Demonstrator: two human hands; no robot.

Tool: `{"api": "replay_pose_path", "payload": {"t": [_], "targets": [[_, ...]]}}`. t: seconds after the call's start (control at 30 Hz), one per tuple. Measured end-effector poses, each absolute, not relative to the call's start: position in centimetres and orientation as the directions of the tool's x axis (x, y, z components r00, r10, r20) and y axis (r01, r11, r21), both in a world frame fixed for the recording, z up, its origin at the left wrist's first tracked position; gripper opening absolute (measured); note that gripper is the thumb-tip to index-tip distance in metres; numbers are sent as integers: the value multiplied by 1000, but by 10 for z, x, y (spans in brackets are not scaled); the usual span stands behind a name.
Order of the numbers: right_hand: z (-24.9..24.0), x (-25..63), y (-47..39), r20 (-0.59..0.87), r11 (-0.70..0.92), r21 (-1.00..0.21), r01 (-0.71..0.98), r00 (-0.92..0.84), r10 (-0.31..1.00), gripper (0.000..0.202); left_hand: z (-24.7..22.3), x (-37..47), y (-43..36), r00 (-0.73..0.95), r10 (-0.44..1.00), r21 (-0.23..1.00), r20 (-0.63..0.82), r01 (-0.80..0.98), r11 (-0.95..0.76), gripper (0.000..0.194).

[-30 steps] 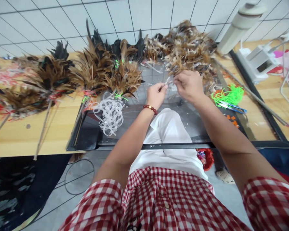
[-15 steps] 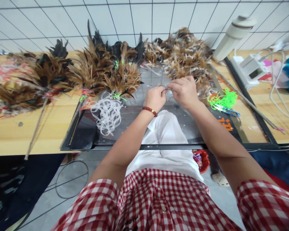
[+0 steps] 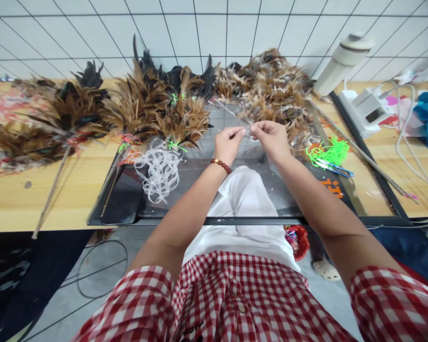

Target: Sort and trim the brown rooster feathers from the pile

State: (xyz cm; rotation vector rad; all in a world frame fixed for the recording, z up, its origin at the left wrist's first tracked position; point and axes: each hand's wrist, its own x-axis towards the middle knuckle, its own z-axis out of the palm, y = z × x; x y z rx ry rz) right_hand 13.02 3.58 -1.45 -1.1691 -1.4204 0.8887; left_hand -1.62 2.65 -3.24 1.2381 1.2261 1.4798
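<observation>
My left hand (image 3: 229, 145), with a red bead bracelet on its wrist, is closed in a pinch over the dark glass board; what lies between its fingertips is too small to make out. Just to its right, my right hand (image 3: 270, 139) pinches what looks like a small wispy feather (image 3: 247, 117). A narrow gap separates the fingertips. Behind my right hand spreads a loose heap of brown feathers (image 3: 274, 85). Tied feather bunches (image 3: 181, 118) stand to the left of my left hand, with a tangle of clear ribbon (image 3: 159, 173) in front of them.
Green strings (image 3: 330, 151) and blue-handled snips (image 3: 333, 168) lie at right beside a long stick (image 3: 364, 154). A white bottle (image 3: 342, 64) and a power strip (image 3: 364, 111) stand behind. A black phone (image 3: 123, 202) rests at the board's left corner. More feather bunches on sticks lie farther left.
My hands were together at the fingertips and have drawn slightly apart. The right fingers have spread a little behind their pinch. The view has tilted up slightly.
</observation>
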Motion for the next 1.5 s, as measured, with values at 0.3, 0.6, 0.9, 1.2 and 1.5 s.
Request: {"api": "replay_pose_path", "payload": {"t": [0.3,0.6,0.9,1.2,1.5], "targets": [[-10,129,25,327,344,-836,428,-115,938,21,-13,-9,15,-152,977,903,-148,-425,71,22],[32,140,101,214,385,-52,921,-367,906,35,-10,-19,28,-296,915,791,-273,-610,39,25],[20,122,131,192,397,23,918,-393,899,33,-4,-20,25,-285,915,775,-284,-630,44,22],[19,137,74,189,209,-946,249,-100,977,27,-7,-17,20,-185,941,840,-282,-522,149,32],[23,127,87,245,371,-161,915,-327,913,28,-5,-22,25,-279,908,812,-312,-575,102,27]]}}
